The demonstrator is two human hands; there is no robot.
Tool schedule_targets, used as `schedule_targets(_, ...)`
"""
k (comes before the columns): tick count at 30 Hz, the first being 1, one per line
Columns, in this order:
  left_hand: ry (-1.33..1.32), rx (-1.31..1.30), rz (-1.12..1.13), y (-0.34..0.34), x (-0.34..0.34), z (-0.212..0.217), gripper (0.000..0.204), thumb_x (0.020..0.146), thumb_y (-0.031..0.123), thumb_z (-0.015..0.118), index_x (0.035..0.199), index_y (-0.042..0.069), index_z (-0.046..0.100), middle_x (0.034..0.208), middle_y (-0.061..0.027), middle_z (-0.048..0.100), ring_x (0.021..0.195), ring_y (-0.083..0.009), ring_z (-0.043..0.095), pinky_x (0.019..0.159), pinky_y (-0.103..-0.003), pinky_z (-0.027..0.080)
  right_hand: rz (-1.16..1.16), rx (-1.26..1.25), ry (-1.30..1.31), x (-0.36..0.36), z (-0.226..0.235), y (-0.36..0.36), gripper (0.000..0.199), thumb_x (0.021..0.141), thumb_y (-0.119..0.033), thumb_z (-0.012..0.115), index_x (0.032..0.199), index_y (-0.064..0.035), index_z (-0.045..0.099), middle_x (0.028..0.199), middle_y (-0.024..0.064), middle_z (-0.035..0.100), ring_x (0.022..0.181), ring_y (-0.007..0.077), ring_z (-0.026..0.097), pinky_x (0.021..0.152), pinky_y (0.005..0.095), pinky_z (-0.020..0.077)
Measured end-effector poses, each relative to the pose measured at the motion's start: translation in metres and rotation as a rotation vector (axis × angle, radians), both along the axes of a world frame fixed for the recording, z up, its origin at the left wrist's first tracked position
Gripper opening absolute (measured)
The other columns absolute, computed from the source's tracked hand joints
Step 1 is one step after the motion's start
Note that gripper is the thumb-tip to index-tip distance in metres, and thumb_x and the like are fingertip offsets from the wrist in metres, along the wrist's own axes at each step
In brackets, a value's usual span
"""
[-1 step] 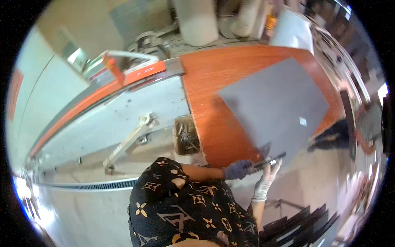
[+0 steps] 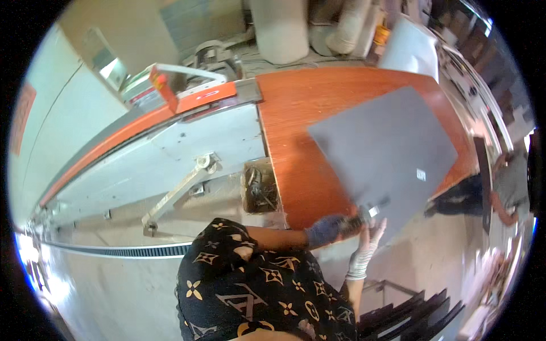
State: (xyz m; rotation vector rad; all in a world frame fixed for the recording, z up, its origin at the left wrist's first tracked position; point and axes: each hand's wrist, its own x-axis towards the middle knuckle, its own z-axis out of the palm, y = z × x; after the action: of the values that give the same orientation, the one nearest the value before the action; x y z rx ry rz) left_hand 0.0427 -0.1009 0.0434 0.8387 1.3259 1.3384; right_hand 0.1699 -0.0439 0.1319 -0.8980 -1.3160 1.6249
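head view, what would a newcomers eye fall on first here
The big dark grey panel stands out first, lying askew on the orange-brown tabletop right of centre. At its near edge, the left hand, gloved dark blue, holds a blurred dark object, with the white-gloved right hand close by. An orange strip also catches the eye at upper left.

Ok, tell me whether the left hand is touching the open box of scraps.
Apart: the head view shows a stretch of orange-brown tabletop between the left hand and the open box.
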Motion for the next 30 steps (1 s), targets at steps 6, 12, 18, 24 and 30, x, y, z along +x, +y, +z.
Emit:
schedule_targets(6, -0.165, 0.218, 1.021, -0.018, -0.202, 0.029, 0.014, 0.096, 0.022, 0.045, 0.091, 0.009, 0.049, 0.066, -0.0025, 0.053, 0.056, -0.0148, 0.053, 0.051, -0.028, 0.045, 0.363, -0.125, 0.030, -0.029, -0.029, -0.010, 0.047, 0.093, -0.006, 0.053, 0.137, 0.0001, 0.040, 0.124, 0.0068, 0.050, 0.113, 0.0150, 0.050, 0.100, 0.0294, 0.0383)
schedule_targets(12, -0.224, 0.287, 1.693, -0.042, -0.411, 0.053, 0.012, 0.089, 0.012, 0.050, 0.100, 0.008, 0.048, 0.077, -0.0064, 0.052, 0.064, -0.0185, 0.051, 0.055, -0.035, 0.044, 0.344, -0.081, -0.126, -0.017, -0.042, -0.033, 0.041, 0.094, -0.007, 0.054, 0.133, 0.0030, 0.044, 0.120, 0.0077, 0.052, 0.110, 0.0145, 0.051, 0.098, 0.0295, 0.0400)
schedule_targets(18, 0.329, -0.192, 1.555, -0.072, -0.531, 0.052, 0.026, 0.089, 0.029, 0.052, 0.107, 0.011, 0.053, 0.094, -0.0081, 0.056, 0.074, -0.0200, 0.054, 0.064, -0.035, 0.045, 0.192, -0.184, -0.251, -0.009, -0.037, -0.045, 0.045, 0.092, -0.007, 0.057, 0.134, 0.0004, 0.043, 0.118, 0.0087, 0.055, 0.107, 0.0154, 0.054, 0.092, 0.0278, 0.0445)
schedule_targets(24, -0.128, -0.009, 1.349, -0.117, -0.589, 0.053, 0.045, 0.089, 0.045, 0.052, 0.121, 0.013, 0.057, 0.112, -0.0096, 0.059, 0.085, -0.0211, 0.057, 0.073, -0.032, 0.049, 0.184, -0.079, -0.255, -0.015, -0.051, -0.034, 0.049, 0.091, -0.012, 0.061, 0.136, -0.0069, 0.042, 0.121, 0.0097, 0.058, 0.110, 0.0168, 0.054, 0.094, 0.0301, 0.0446)
schedule_targets(30, 0.283, 0.039, 1.414, -0.071, -0.543, 0.069, 0.044, 0.093, 0.030, 0.053, 0.126, 0.002, 0.051, 0.112, -0.0138, 0.060, 0.099, -0.0248, 0.056, 0.084, -0.035, 0.047, -0.181, -0.078, -0.207, 0.011, -0.046, -0.018, 0.044, 0.089, -0.009, 0.062, 0.131, -0.0067, 0.047, 0.109, 0.0065, 0.059, 0.101, 0.0156, 0.055, 0.091, 0.0300, 0.0463)
